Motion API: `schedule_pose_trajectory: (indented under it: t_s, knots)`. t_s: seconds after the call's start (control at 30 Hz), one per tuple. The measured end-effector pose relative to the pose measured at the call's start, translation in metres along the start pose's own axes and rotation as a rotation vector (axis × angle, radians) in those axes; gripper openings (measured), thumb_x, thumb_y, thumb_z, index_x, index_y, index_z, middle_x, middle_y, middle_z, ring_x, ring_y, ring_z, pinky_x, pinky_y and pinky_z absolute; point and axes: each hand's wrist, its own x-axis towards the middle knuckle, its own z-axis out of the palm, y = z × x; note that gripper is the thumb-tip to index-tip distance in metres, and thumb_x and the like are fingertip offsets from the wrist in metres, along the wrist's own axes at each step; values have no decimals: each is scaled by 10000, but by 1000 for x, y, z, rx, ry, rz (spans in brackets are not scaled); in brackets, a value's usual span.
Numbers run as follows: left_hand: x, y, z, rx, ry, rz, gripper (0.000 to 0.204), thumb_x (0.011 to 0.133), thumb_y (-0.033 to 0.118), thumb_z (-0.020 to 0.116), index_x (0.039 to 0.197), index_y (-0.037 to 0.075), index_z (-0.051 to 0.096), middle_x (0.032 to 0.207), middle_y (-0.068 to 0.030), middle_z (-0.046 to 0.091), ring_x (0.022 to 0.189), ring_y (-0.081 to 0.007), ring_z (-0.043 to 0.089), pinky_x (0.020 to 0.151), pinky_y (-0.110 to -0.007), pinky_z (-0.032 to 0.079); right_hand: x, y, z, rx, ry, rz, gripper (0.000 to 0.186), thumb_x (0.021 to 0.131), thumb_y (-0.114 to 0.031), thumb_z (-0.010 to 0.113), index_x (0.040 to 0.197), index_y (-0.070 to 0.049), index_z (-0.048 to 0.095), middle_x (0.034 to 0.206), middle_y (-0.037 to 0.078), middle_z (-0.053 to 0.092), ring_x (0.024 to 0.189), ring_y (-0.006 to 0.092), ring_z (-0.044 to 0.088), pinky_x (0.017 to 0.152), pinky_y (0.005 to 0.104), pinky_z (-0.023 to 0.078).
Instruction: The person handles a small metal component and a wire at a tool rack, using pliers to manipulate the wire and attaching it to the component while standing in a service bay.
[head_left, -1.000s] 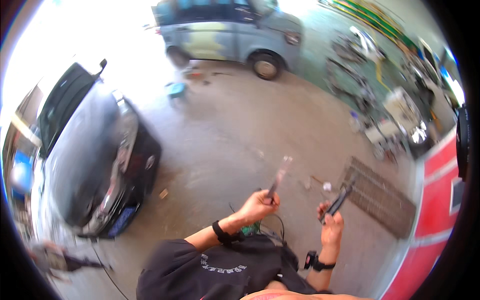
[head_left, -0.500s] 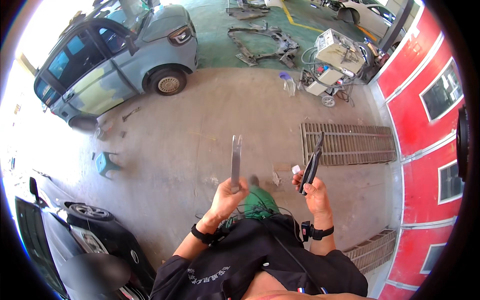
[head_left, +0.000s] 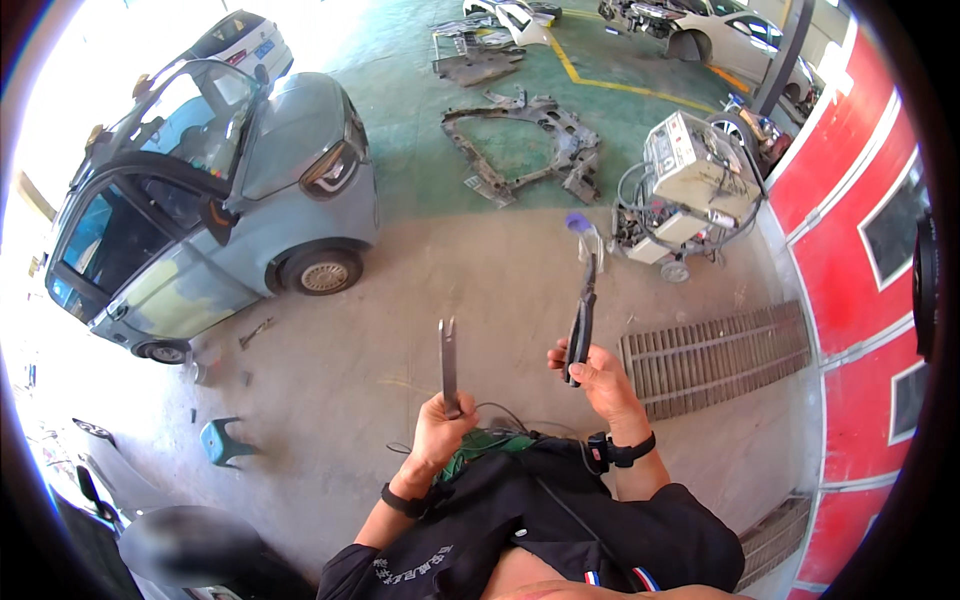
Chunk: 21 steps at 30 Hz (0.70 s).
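Note:
My left hand (head_left: pixel 445 430) grips a flat steel bar (head_left: pixel 449 360) with a forked upper end, held upright in front of my body. To its right, my right hand (head_left: pixel 600 385) holds long black pliers (head_left: pixel 580 325), jaws pointing up, with the thumb across the handles. The two tools are apart. Below my hands, a dark cable (head_left: pixel 508 412) loops beside something green (head_left: pixel 475 448) that is mostly hidden by my dark shirt.
A grey-blue car (head_left: pixel 190 260) stands front-left; a dark one (head_left: pixel 90 530) lower left. Around lie a blue stool (head_left: pixel 222 442), metal frame (head_left: pixel 520 150) and loose parts (head_left: pixel 475 65). A wheeled machine (head_left: pixel 680 190) and floor grate (head_left: pixel 715 355) sit right, beside red doors (head_left: pixel 850 290).
My view has swung right, so the grey-blue car shifted leftward and the machine and doors came in. Since half a second ago the right-hand pliers moved left and stand more upright.

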Motion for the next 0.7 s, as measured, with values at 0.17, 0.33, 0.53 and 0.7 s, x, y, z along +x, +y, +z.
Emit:
schedule_pose_trajectory:
  t_s: [0.17,0.33,0.53,0.7]
  knots:
    - [122,18,-21,-143,4,-17,323,751,-202,638,737,90,500,805,10,525,805,-126,539,734,-274,433,129,-24,-5,-76,-89,46,560,860,-186,777,1328,21,552,1215,125,681,1121,220,650,857,286,465]
    - [270,49,-51,-109,-8,23,344,747,-206,630,732,99,470,789,17,499,784,-111,511,709,-264,415,264,-38,-8,-39,-93,21,558,868,-190,773,1326,44,555,1219,136,680,1121,232,655,873,297,476]
    - [447,121,-77,-98,-96,25,341,765,-193,621,724,101,453,751,36,472,730,-75,466,646,-240,378,411,-89,-16,-102,58,29,582,863,-210,770,1326,65,549,1213,163,678,1114,256,660,945,336,480]
    - [571,173,-113,1,-116,16,334,753,-207,633,759,92,485,779,10,523,769,-121,533,702,-272,430,528,-116,-17,-42,83,-54,619,839,-198,783,1340,64,532,1209,157,678,1116,254,657,962,341,471]
